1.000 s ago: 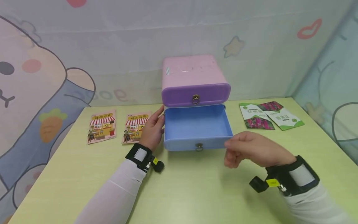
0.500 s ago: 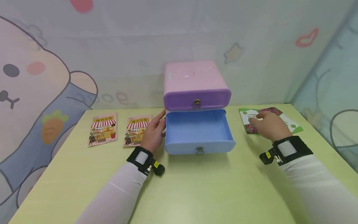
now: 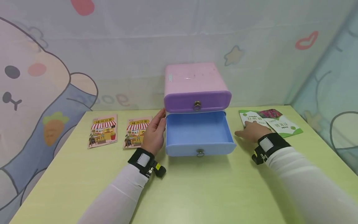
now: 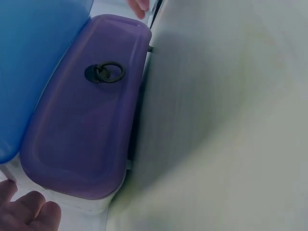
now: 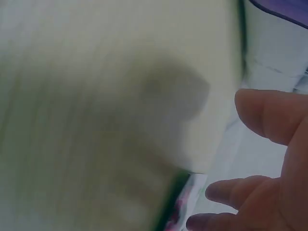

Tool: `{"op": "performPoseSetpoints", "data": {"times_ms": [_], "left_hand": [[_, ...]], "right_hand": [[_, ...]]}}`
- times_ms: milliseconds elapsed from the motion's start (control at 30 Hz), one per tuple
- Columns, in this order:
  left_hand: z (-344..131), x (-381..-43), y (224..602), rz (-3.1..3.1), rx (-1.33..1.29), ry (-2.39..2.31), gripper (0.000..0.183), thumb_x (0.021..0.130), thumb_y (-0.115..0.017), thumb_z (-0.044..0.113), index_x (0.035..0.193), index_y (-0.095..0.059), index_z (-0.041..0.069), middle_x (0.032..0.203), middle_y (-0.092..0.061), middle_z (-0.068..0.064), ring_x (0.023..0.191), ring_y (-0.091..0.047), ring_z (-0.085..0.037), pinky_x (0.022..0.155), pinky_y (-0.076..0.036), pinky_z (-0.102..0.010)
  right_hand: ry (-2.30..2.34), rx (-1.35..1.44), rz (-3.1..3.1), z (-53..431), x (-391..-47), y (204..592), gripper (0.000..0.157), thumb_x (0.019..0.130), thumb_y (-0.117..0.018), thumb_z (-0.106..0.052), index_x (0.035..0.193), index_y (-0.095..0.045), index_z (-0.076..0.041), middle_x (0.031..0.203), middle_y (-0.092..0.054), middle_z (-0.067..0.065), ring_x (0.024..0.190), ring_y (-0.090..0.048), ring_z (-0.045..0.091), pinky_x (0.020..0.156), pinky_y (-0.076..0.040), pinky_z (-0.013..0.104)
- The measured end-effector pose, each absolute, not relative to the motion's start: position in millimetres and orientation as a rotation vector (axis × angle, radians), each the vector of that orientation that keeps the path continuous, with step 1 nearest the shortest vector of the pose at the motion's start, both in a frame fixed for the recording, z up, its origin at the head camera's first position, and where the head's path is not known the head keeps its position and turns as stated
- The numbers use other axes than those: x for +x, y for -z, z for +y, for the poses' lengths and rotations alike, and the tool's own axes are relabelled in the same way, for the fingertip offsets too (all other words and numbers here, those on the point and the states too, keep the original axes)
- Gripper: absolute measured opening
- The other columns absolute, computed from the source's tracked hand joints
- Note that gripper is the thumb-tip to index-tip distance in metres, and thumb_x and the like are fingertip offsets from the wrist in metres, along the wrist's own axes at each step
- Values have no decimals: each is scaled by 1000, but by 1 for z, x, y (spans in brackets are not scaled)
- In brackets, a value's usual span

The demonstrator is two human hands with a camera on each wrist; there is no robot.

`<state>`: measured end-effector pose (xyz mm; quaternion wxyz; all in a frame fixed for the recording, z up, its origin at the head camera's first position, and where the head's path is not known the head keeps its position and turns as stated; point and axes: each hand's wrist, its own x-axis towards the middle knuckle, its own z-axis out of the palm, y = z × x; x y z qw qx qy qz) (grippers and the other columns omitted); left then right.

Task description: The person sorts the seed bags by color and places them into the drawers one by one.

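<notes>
A small drawer cabinet (image 3: 193, 74) with a pink top stands at the table's back; its purple top drawer is closed and the blue drawer (image 3: 199, 127) below is pulled out, showing a bare inside. A purple bottom drawer (image 4: 86, 110) with a ring pull shows in the left wrist view. My left hand (image 3: 153, 137) rests against the cabinet's left side, fingers extended. Right of the cabinet, my right hand (image 3: 253, 132) is at the near end of a green-and-white flower packet (image 3: 249, 115), thumb and fingers apart. A second such packet (image 3: 283, 124) overlaps it.
Two pink packets with a shop picture, one farther left (image 3: 103, 132) and one beside my left hand (image 3: 135, 133), lie flat on the pale yellow-green table (image 3: 190, 189). A printed cloth backdrop (image 3: 134, 56) rises behind the table.
My right hand has left the blue drawer's front corner, gone over the flower packets, then come back left and nearer to me. My left hand has stayed at the cabinet's side.
</notes>
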<state>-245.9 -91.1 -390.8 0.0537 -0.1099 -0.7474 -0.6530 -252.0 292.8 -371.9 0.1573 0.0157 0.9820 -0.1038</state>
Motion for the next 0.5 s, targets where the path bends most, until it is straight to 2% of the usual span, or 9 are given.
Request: {"op": "performPoseSetpoints", "data": {"times_ms": [133, 267, 367, 500], "left_hand": [[-90, -244, 390, -2274, -346, 1957, 47, 115, -43, 29, 161, -45, 21, 166, -45, 1, 155, -41, -20, 126, -41, -42], [-92, -244, 390, -2263, -369, 1957, 47, 115, -42, 29, 161, -45, 19, 167, -44, -2, 155, -41, -23, 125, -42, -46], [-92, -244, 390, -2250, -380, 1963, 47, 115, -42, 28, 161, -45, 18, 167, -44, -3, 155, -41, -24, 124, -43, -47], [-92, -244, 390, -2251, -374, 1976, 47, 115, -42, 28, 161, -45, 18, 167, -45, -2, 155, -41, -23, 124, -42, -46]], "right_hand": [[259, 51, 2820, 292, -250, 378, 79, 100, -54, -53, 134, -50, 18, 134, -56, 44, 122, -58, 60, 99, -53, 69], [275, 52, 2845, 291, -248, 379, 69, 100, -55, -49, 125, -57, 15, 121, -65, 35, 109, -65, 51, 90, -57, 62], [275, 38, 2920, 293, -247, 379, 61, 103, -54, -41, 126, -60, 15, 119, -68, 35, 107, -68, 50, 90, -58, 62], [288, 72, 3044, 300, -248, 384, 53, 103, -54, -29, 130, -59, 16, 124, -66, 39, 116, -63, 58, 95, -56, 67]]}}
